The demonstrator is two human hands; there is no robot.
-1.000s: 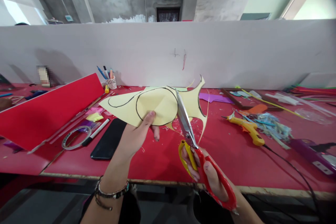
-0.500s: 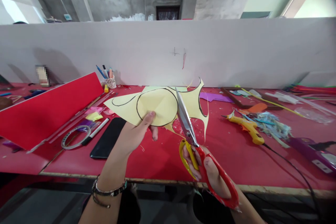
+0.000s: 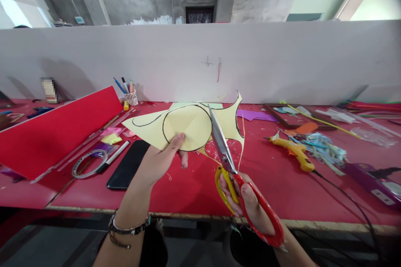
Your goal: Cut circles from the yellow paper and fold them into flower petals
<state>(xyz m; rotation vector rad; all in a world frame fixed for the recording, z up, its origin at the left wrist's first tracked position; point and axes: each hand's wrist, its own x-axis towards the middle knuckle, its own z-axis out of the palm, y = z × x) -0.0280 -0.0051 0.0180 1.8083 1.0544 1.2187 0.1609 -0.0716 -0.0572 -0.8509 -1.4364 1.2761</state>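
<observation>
My left hand [image 3: 166, 156] pinches a pale yellow sheet [image 3: 191, 123], thumb on top and fingers beneath. Black curved outlines are drawn on the sheet, among them a large circle near my thumb. In my right hand [image 3: 247, 198] are scissors [image 3: 223, 144] with one red and one yellow handle. Their blades lie along the right side of the circle, pointing away from me. To the right of the blades the sheet continues as a cut-out piece with curved edges and a thin strip hanging down.
A red board [image 3: 62, 133] leans at the left, near a black phone [image 3: 128, 164], a tape roll [image 3: 90, 164], a marker [image 3: 113, 157] and a pen cup [image 3: 130, 98]. On the right lie a yellow glue gun [image 3: 294, 153], shredded strips [image 3: 326, 149] and a purple device [image 3: 374, 183].
The thin strip at the sheet's right edge has swung slightly left. Both hands and the scissors have hardly moved.
</observation>
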